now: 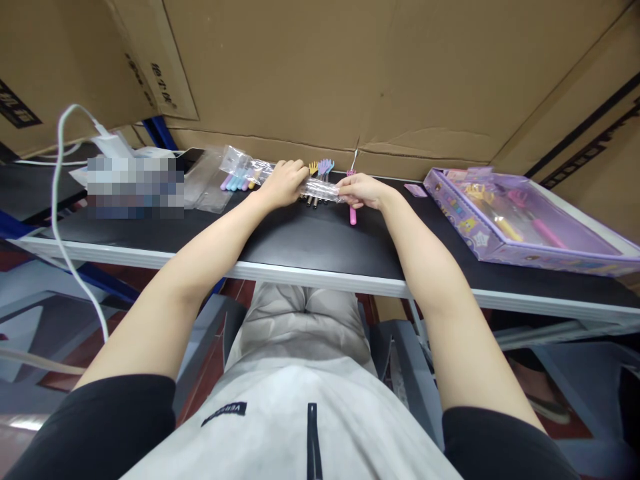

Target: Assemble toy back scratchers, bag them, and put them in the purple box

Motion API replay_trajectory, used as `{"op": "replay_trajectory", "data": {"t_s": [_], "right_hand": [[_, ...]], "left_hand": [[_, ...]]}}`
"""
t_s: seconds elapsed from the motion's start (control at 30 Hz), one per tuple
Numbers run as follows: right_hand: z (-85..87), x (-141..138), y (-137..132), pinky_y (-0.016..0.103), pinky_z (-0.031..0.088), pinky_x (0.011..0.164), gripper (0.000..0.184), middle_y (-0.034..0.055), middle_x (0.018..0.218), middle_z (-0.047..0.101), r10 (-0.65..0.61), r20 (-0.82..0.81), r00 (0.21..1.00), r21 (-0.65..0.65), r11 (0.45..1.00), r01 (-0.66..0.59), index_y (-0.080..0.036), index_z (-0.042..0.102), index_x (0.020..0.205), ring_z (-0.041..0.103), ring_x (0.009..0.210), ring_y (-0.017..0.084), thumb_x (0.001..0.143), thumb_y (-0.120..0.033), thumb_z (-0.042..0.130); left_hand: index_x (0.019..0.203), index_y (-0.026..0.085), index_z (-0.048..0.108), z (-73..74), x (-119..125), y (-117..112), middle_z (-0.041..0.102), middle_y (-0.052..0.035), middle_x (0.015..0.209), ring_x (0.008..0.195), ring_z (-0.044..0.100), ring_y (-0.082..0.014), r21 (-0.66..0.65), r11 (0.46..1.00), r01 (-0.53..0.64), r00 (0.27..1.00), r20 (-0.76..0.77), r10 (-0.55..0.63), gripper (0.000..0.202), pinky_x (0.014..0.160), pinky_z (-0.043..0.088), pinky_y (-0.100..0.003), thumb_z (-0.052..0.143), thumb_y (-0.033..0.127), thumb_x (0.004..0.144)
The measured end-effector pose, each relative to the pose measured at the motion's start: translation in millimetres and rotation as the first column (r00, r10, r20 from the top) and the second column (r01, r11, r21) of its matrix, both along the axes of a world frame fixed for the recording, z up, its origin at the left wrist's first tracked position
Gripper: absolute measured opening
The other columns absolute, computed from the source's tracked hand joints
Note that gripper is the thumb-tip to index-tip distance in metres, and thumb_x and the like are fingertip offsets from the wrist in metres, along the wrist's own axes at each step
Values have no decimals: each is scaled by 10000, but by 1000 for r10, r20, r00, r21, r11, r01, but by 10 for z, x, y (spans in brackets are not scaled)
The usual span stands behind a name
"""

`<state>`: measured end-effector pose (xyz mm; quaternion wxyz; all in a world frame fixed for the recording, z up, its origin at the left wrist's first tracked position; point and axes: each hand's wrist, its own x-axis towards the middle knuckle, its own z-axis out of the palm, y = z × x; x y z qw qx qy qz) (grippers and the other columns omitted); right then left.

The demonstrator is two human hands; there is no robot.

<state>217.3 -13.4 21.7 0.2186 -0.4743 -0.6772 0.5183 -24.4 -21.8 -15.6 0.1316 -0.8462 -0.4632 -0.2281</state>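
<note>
My left hand [285, 183] is closed over a long clear plastic sleeve [323, 189], fingers curled on its middle. My right hand [366, 191] pinches the sleeve's right end between thumb and fingers. The far end of the sleeve reaches left over a row of pastel handles [239, 181]. Behind and between my hands lie several small back scratchers, with a yellow claw head [313, 168] and a purple claw head [325, 166] showing. A pink handle [353, 216] sticks out below my right hand, which hides its middle; a thin metal tip shows above.
A purple display box [480, 243] with a clear window holds yellow and pink back scratchers on the right. Flat clear bags [205, 183] lie at left beside a white charger [113, 143] with its cable hanging down. Cardboard [350, 80] walls the back of the black table [310, 243].
</note>
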Motion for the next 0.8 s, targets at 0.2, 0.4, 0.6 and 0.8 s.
{"op": "replay_trajectory", "data": {"t_s": [0.2,0.4,0.6,0.8], "right_hand": [[58,21,-3,226,238,437,281,-39,568,465,-149,115,982,192,973,125,-172,557,757,317,448,61,1026,-156,638],[37,114,126,302,414,642,325,27,625,516,-366,569,736,531,847,10,-182,591,655,525,665,170,871,-171,835],[68,181,165,339,477,685,251,37,550,511,-289,698,655,400,916,-22,-193,643,693,619,681,238,780,-164,877],[136,288,152,378,531,735,181,74,551,554,-316,822,473,389,919,-63,-167,683,713,704,777,305,805,-164,839]], "left_hand": [[1175,170,691,-8,-162,91,693,-177,1119,1194,634,-379,-39,995,-87,996,-22,86,319,1053,500,-575,505,145,918],[1200,159,700,-40,-408,213,717,-179,1121,1229,632,-385,-77,982,-172,985,-34,169,360,1083,491,-577,542,148,877],[1112,184,728,-76,-460,258,730,-165,1085,1175,644,-364,-63,983,-172,985,-41,170,322,1053,518,-557,544,157,848],[1110,159,728,-47,-426,218,733,-178,1109,1198,643,-376,-76,974,-212,974,-93,204,318,1054,516,-554,535,159,858]]}}
